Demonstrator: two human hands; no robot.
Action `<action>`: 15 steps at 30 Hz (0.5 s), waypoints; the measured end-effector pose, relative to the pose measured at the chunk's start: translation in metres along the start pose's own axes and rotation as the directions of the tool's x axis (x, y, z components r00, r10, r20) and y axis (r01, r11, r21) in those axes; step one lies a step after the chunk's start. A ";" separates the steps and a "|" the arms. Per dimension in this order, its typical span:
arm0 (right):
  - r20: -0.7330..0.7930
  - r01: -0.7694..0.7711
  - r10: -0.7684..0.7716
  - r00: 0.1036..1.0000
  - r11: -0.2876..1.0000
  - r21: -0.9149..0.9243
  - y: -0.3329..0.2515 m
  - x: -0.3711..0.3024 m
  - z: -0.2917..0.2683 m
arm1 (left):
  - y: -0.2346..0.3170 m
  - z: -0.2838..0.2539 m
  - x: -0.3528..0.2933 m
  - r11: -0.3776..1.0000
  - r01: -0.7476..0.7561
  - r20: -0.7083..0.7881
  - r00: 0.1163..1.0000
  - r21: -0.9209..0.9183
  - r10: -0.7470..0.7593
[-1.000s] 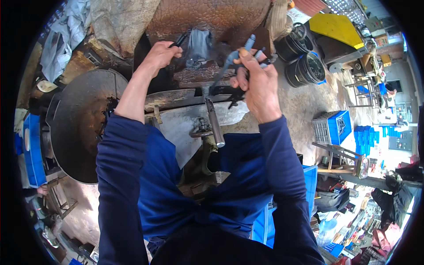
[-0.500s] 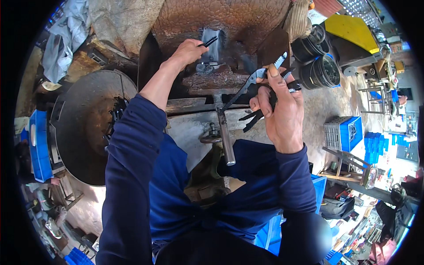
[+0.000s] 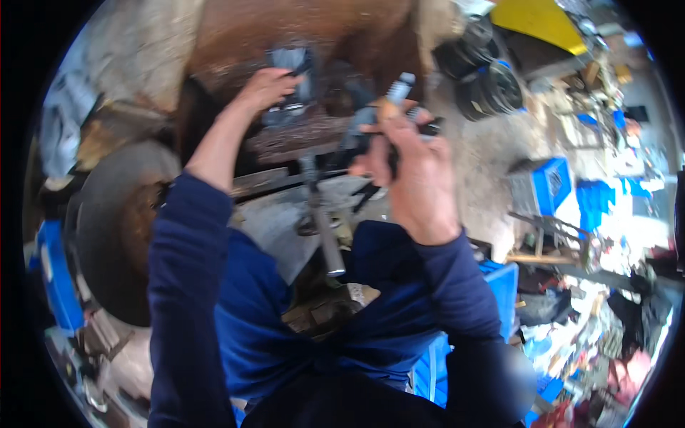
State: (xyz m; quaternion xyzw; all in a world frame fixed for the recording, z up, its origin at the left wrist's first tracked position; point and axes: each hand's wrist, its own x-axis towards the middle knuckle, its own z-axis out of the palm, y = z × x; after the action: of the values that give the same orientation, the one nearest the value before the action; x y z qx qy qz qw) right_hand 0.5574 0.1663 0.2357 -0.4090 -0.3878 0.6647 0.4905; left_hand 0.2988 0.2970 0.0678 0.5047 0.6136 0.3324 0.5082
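The metal part (image 3: 289, 64), a small grey block, sits at the far edge of the rusty bench (image 3: 300, 135), against a brown, corroded plate (image 3: 285, 28) that rises behind it. The left hand (image 3: 267, 87) reaches out to it with the fingers curled about a thin dark rod or tool that points at the part; the picture is blurred, so how firmly it is pinched cannot be told. The right hand (image 3: 407, 167) is raised nearer the body, closed around a bunch of dark-handled tools (image 3: 399, 107), one with a pale, threaded-looking tip standing up above the knuckles. Below the hands a steel bar (image 3: 325, 228) slopes down from the bench, like a vise handle. A large round disc (image 3: 114, 228) lies to the left, black rings (image 3: 492, 78) are stacked at the upper right, and a blue crate (image 3: 546, 185) stands on the floor to the right. Judging from this, the work on the part looks to be in mid-course: the left hand is at the piece, the spare tools are held ready, and nothing shows the part freed or finished.
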 end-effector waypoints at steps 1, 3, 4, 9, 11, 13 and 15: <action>-0.033 -0.005 0.005 0.999 1.000 -0.001 0.001 0.001 0.002 | 0.002 0.001 -0.003 1.000 0.010 -0.005 1.000 -0.007 -0.011; -0.003 -0.034 0.035 0.999 0.995 0.098 0.007 0.007 0.006 | -0.003 -0.020 -0.007 0.997 0.018 0.019 1.000 0.069 -0.020; 0.004 -0.056 0.056 0.998 0.994 0.091 0.010 0.014 0.000 | 0.010 -0.015 -0.018 0.994 0.017 -0.010 1.000 0.111 -0.016; -0.015 -0.123 0.131 0.991 0.959 0.255 0.008 0.025 -0.003 | 0.015 -0.037 -0.032 0.988 -0.076 0.071 0.995 0.133 0.067; -0.019 -0.169 0.187 0.982 0.921 0.352 0.005 0.029 -0.011 | 0.025 -0.037 -0.037 0.980 -0.076 0.086 0.994 0.181 0.062; -0.028 -0.160 0.186 0.982 0.906 0.391 0.002 0.028 -0.013 | 0.026 -0.039 -0.049 0.970 -0.061 0.075 0.996 0.236 0.045; -0.006 -0.187 0.215 0.977 0.861 0.473 -0.001 0.026 -0.012 | 0.023 -0.046 -0.067 0.998 -0.064 0.063 0.996 0.024 0.063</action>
State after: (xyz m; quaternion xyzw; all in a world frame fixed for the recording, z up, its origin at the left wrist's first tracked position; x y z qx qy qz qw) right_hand 0.5634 0.1931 0.2278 -0.3355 -0.1561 0.7738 0.5140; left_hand 0.2594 0.2442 0.1206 0.5406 0.5855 0.3246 0.5095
